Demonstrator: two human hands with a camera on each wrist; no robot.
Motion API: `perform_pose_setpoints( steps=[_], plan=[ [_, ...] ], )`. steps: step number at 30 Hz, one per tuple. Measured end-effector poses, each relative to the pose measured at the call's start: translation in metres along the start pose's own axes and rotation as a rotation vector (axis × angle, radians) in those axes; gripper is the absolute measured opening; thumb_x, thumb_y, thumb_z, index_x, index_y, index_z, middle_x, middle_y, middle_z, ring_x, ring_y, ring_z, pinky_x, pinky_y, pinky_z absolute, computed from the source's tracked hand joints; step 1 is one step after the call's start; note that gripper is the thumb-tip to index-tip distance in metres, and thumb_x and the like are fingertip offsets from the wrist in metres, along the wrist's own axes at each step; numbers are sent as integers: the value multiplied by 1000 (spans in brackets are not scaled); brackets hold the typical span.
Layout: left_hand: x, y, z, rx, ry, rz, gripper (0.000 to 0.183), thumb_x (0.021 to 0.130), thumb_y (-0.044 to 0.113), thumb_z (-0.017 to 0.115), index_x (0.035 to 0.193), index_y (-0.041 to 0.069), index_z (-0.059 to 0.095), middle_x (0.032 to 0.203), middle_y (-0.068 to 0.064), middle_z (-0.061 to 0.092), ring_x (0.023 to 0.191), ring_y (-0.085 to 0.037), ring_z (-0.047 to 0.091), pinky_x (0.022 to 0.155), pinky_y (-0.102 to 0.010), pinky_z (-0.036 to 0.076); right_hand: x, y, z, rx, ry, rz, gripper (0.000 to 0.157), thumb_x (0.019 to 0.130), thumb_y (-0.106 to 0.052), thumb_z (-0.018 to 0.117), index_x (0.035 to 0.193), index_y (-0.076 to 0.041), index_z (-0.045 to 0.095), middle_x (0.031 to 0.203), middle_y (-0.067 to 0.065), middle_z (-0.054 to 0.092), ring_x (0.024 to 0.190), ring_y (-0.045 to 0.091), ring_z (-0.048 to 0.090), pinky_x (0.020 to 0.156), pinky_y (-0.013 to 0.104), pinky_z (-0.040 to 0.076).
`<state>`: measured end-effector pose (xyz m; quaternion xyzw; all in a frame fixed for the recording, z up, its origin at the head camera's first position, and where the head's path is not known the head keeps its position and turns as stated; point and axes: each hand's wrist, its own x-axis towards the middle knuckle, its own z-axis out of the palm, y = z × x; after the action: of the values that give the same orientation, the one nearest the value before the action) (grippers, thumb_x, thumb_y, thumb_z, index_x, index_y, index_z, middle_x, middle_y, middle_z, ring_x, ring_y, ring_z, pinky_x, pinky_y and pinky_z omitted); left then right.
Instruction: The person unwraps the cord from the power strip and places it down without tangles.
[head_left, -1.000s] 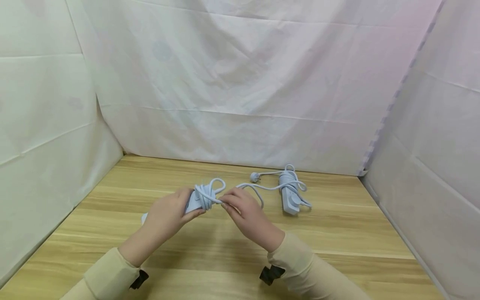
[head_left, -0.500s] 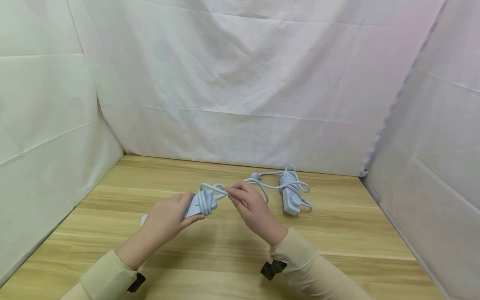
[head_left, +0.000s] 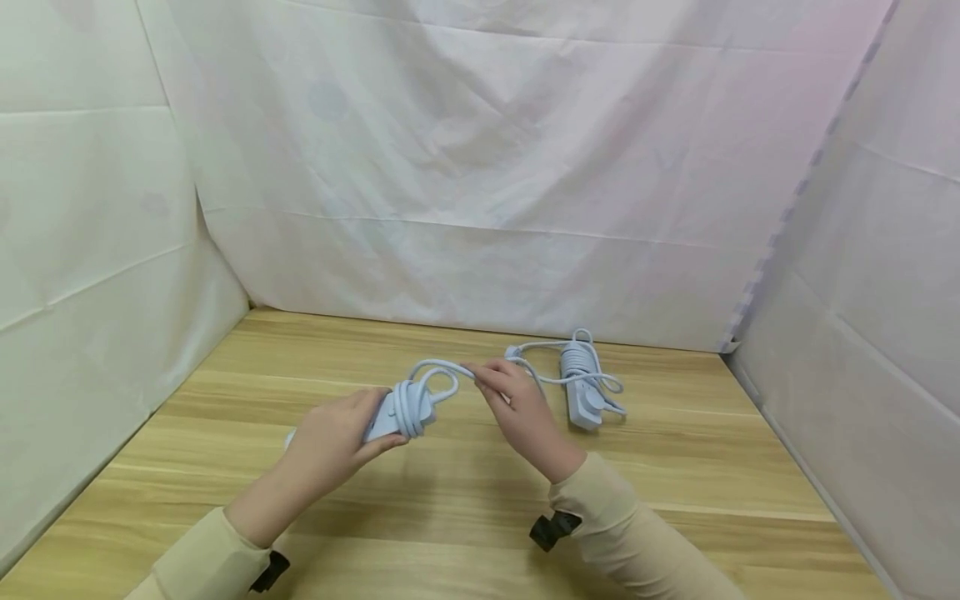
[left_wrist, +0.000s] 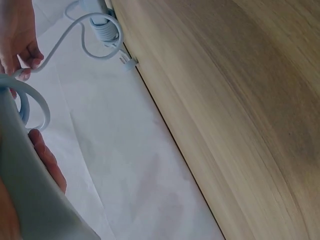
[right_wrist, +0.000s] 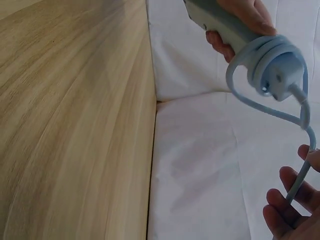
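Note:
My left hand [head_left: 330, 429] grips a white power strip [head_left: 381, 421], held at a tilt above the table. Several turns of its cord [head_left: 409, 410] wrap around the end that sticks out past my fingers. In the right wrist view the strip's end face [right_wrist: 282, 80] shows, with the cord leaving it and one looser loop hanging off the coil. My right hand [head_left: 525, 412] pinches the cord between thumb and fingers, a short way right of the wound end. Beyond that hand, cord runs on toward a second power strip [head_left: 583, 407] lying on the table.
Cord is also wound around the second strip, with loose loops at its right side. A plug [left_wrist: 129, 63] lies near the table's back edge. White cloth [head_left: 480, 167] hangs behind the wooden table [head_left: 420, 533] and along both sides.
My right hand has drawn the cord away from the held strip, to the right and slightly upward. The loop at the wound end has loosened. My left hand stays nearly in place.

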<state>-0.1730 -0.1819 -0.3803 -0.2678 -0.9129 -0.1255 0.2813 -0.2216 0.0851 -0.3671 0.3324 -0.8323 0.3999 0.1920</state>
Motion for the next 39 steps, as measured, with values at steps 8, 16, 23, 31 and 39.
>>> perform_pose_setpoints(
  steps=[8, 16, 23, 31, 39],
  plan=[
    [1, 0, -4, -131, -37, -155, 56, 87, 40, 71, 124, 0, 56, 97, -8, 66, 77, -16, 62, 62, -37, 51, -4, 6, -4, 16, 24, 52, 25, 98, -10, 58, 121, -10, 70, 102, 0, 65, 89, 16, 52, 76, 37, 43],
    [0, -10, -6, -185, -40, -275, 56, 90, 37, 69, 128, -2, 52, 97, -11, 64, 75, -20, 60, 62, -40, 49, -7, -2, -12, 23, 42, 15, 22, 98, -9, 59, 115, -10, 72, 103, -2, 64, 89, 16, 52, 74, 37, 42],
    [1, -15, -6, -214, -39, -304, 63, 86, 38, 74, 132, 2, 48, 104, -14, 65, 84, -27, 64, 67, -47, 51, -11, -7, -16, 35, 39, 28, 22, 98, -12, 59, 116, -12, 72, 104, -7, 63, 91, 14, 50, 75, 36, 42],
    [2, -20, -7, -233, -54, -327, 62, 87, 33, 75, 134, 2, 49, 114, -17, 65, 98, -34, 64, 77, -53, 50, -18, -12, -20, 51, 28, -24, 23, 98, -9, 58, 118, -10, 71, 100, -7, 60, 85, 14, 46, 72, 33, 40],
    [3, -22, -6, -210, -71, -311, 55, 89, 29, 72, 132, 2, 50, 117, -17, 63, 105, -37, 61, 84, -55, 48, -20, -21, -27, 62, 46, -107, 24, 95, -3, 60, 116, -7, 71, 101, -4, 61, 87, 14, 47, 73, 32, 41]
  ],
)
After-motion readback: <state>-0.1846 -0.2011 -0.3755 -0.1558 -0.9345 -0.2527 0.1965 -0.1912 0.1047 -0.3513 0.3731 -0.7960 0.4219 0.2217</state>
